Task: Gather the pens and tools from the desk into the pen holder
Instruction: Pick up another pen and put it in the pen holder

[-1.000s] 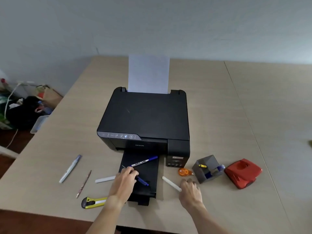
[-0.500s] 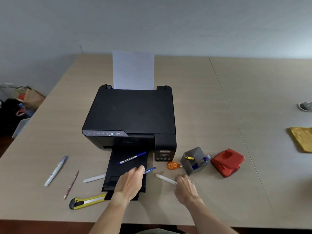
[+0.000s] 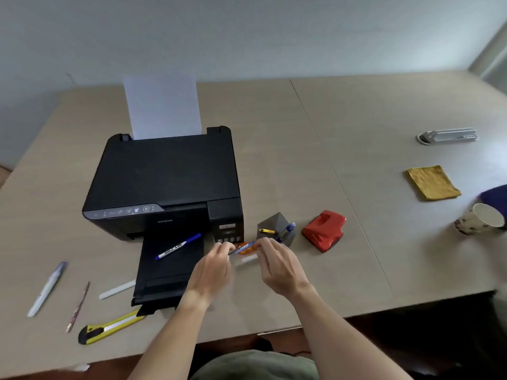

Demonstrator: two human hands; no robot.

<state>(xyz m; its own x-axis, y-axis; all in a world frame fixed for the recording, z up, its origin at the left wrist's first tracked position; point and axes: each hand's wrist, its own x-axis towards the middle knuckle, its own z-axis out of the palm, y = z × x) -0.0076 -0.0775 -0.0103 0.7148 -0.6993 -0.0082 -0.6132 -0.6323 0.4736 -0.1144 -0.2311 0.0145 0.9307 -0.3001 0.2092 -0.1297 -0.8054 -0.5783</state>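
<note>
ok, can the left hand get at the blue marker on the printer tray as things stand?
Probably yes, once freed. The blue marker lies exposed on the printer tray, with nothing over it, just beside the left hand, which is now busy holding a pen.

1. The left hand (image 3: 211, 272) has lifted off the printer's black output tray (image 3: 167, 272) and swung right, carrying the slim blue ballpoint pen (image 3: 242, 248) that lay on the tray a second ago.
2. The right hand (image 3: 279, 267) has risen from the bench (image 3: 356, 187) beside the short white stick (image 3: 248, 259) and met the left; both now pinch the pen, held off the bench just in front of the grey angular pen holder (image 3: 275, 229).
3. The pen now crosses over the orange tape dispenser (image 3: 245, 249).
4. The view has swung right: a yellow folded cloth (image 3: 432, 182), a patterned paper cup (image 3: 480, 219) and a white power strip (image 3: 448, 135) now show.
</note>
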